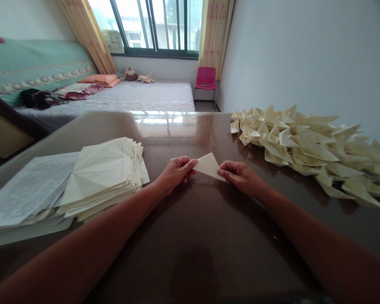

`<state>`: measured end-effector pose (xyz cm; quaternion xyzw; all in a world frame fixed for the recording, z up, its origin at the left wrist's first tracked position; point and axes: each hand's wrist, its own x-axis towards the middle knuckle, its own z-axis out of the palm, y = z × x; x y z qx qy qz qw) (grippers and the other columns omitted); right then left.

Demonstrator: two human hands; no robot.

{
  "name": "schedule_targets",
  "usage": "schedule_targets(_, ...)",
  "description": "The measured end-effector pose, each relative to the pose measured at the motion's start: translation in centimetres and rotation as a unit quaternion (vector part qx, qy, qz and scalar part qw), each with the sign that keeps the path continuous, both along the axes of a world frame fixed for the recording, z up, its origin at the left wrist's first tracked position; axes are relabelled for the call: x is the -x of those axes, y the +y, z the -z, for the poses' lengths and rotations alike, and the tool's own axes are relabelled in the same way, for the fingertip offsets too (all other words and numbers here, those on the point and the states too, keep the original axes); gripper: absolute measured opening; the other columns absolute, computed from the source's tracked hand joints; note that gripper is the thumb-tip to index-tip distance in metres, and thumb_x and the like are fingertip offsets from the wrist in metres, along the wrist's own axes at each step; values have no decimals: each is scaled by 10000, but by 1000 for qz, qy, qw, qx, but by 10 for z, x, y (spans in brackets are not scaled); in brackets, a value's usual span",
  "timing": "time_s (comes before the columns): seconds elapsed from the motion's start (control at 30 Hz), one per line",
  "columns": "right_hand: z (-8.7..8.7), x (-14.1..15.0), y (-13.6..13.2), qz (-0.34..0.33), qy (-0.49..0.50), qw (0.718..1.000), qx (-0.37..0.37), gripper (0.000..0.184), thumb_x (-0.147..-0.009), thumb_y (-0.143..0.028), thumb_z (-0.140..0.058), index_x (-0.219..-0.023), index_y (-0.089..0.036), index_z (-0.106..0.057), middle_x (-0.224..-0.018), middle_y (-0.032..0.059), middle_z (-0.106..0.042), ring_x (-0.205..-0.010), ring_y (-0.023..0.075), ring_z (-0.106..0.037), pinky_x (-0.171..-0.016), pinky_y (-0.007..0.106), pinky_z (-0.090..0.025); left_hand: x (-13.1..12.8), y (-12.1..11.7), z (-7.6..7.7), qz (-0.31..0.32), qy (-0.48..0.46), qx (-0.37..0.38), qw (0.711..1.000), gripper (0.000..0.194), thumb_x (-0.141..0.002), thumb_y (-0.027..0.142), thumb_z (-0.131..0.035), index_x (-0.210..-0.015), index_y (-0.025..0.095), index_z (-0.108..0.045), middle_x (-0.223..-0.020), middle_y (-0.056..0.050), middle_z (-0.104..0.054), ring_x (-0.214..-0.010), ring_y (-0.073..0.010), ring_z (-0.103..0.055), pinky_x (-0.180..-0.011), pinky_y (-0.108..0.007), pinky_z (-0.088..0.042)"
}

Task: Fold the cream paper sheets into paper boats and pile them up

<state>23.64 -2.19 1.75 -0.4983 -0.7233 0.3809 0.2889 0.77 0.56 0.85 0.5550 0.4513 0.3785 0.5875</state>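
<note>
A small cream sheet of folded paper, roughly triangular with its peak pointing away from me, is held between both hands just over the dark table. My left hand pinches its left corner between thumb and fingers. At the opposite corner, my right hand grips the paper in the same way, thumb and forefinger closed on it. Left of my left hand lies a stack of creased cream sheets. To the right, past my right hand, spreads a large heap of pointed folded paper boats.
Printed sheets lie under and beside the creased stack on the left of the glossy brown table. Beyond its far edge are a bed and a pink chair. A white wall runs along the right.
</note>
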Motion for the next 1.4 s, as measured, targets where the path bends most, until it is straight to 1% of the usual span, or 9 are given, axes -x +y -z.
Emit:
schedule_targets(0.17, 0, 3, 0, -7, 46, 998, 47, 265, -865, -438, -524, -819, -177, -537, -630, -24, -578, -519, 95, -444, -505, 222, -337, -1, -2, -4, 0, 31, -14, 999, 409, -757, 533, -620, -676, 145, -520, -575, 34, -530, -454, -29, -413, -385, -119, -272)
schedule_targets(0.47, -6, 10, -4, 4, 119, 989, 90, 320, -818, -479, -574, -739, -177, -503, -553, -68, -451, -507, 75, -351, -489, 212, -257, -5, -6, -8, -4, -7, -23, 1000, 425, -755, 537, -603, -625, 165, -445, -533, 57, -450, -446, -35, -343, -408, -150, -243)
schedule_targets(0.6, -3, 5, -4, -22, 55, 990, 128, 339, -839, -513, -541, -770, -181, -530, -531, -63, -474, -459, 76, -351, -448, 208, -236, -2, -4, -5, -5, 39, -62, 997, 423, -801, 512, -554, -595, 169, -415, -514, 62, -413, -445, -43, -311, -414, -169, -225)
schedule_targets(0.7, -3, 1, -3, -1, -85, 996, 18, 324, -873, -487, -516, -848, -182, -622, -565, -27, -545, -482, 102, -438, -487, 225, -316, 1, -2, -4, -10, 102, -116, 988, 436, -823, 477, -531, -548, 168, -391, -479, 62, -381, -448, -50, -298, -427, -184, -216)
schedule_targets(0.8, -4, 2, -5, 41, -134, 980, -141, 362, -856, -470, -566, -1087, -200, -640, -881, 46, -660, -565, 116, -528, -593, 259, -422, 1, -1, -4, 13, 147, -148, 978, 446, -829, 454, -523, -516, 164, -394, -452, 62, -360, -448, -54, -295, -438, -197, -216)
schedule_targets(0.93, -3, 12, -10, -31, -111, 977, -178, 668, -760, -521, -670, -1330, -221, -490, -1325, 120, -527, -643, 125, -597, -702, 312, -506, -6, -6, -8, 53, 174, -197, 963, 462, -848, 444, -508, -499, 153, -426, -449, 58, -369, -456, -55, -320, -455, -200, -240)
schedule_targets(1.1, 2, 19, -13, -71, -85, 977, -183, 573, -790, -433, -654, -1304, -218, -519, -1229, 91, -611, -1069, 232, -585, -929, 366, -454, -9, -14, -10, 117, 126, -187, 967, 422, -855, 509, -511, -645, 144, -531, -525, 46, -491, -488, -67, -423, -464, -184, -317)
schedule_targets(1.23, -1, 19, -14, -70, -67, 986, -136, 546, -809, -413, -635, -1296, -195, -524, -1160, 88, -633, -926, 199, -608, -807, 313, -485, -6, -13, -6, 151, 62, -136, 977, 365, -757, 482, -664, -842, 142, -564, -639, 30, -574, -568, -90, -514, -484, -173, -391)
schedule_targets(1.4, -5, 21, -16, -90, -39, 992, -74, 469, -854, -431, -581, -1245, -179, -522, -997, 45, -656, -758, 140, -583, -659, 245, -473, -3, -9, -3, 172, 35, -99, 980, 384, -710, 453, -718, -855, 138, -553, -712, 5, -598, -613, -104, -551, -483, -172, -429)
